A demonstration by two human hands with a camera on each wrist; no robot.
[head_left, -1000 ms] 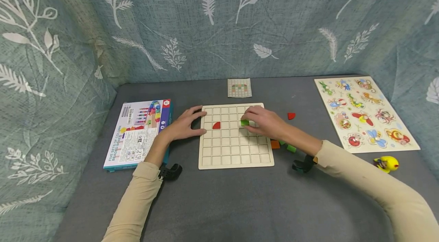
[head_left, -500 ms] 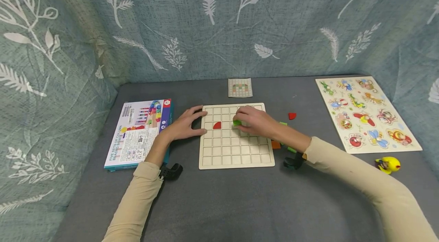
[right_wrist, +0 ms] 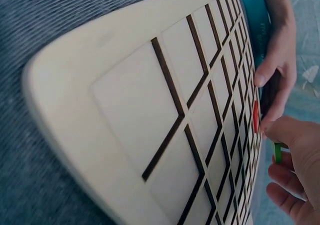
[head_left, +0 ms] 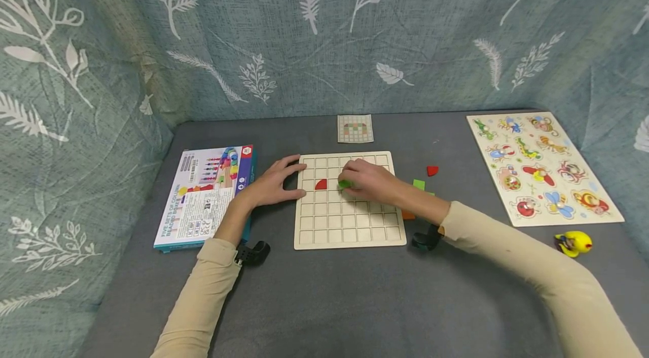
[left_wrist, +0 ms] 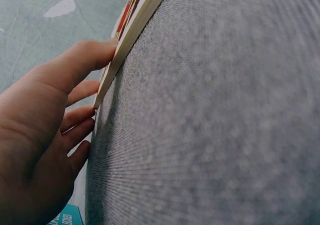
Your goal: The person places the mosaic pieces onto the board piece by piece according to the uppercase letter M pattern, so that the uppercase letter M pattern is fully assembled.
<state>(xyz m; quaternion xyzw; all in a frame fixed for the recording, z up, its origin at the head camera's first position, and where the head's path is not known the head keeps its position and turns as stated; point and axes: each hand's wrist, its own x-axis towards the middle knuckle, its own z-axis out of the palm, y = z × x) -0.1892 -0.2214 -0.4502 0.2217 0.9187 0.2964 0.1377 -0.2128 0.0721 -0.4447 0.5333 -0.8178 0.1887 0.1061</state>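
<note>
A pale wooden grid board (head_left: 350, 228) lies flat on the dark table. One red quarter-round piece (head_left: 321, 184) sits in a cell on its left side. My left hand (head_left: 276, 182) rests thumb and fingertips against the board's left edge; the left wrist view shows the thumb on the rim (left_wrist: 131, 35). Over the upper middle of the board, my right hand (head_left: 370, 180) pinches a green piece (head_left: 345, 184), just right of the red one. In the right wrist view this green piece (right_wrist: 278, 153) shows edge-on between thumb and fingers.
Green pieces (head_left: 418, 184) and an orange piece (head_left: 408, 215) lie right of the board, with a red piece (head_left: 432, 170) beyond. A small pattern card (head_left: 355, 128) is behind it. A box (head_left: 203, 200) stands left; a picture board (head_left: 545, 169) and yellow toy (head_left: 574, 243) are right.
My right hand has moved left across the board with the green piece, uncovering a green piece beside the board. My left hand has stayed at the left edge.
</note>
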